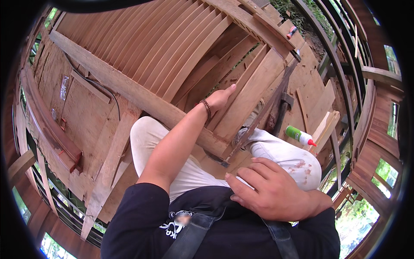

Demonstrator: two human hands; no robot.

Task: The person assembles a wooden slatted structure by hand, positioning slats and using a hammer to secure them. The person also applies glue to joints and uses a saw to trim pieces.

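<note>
A wooden louvred panel (142,52), with many thin slats set in a thick frame, lies across the upper middle. My left hand (221,97), with a beaded bracelet on its wrist, reaches over the near rail (125,84). It is stretched out edge-on beside a plank (246,97) at the panel's unslatted end, and its lower fingers are partly hidden. In front of my chest, above my lap, my right hand (274,190) is curled with bent fingers. Whatever it may hold is hidden. A long rusty metal bar (269,114) slants past the panel's right end.
Beside my right knee lies a green and white bottle (297,134) with a red tip. A red and black screwdriver (292,32) rests at the far right. Loose boards (319,103) lie right; a dark curved wooden piece (51,125) and black cable (114,97) lie left.
</note>
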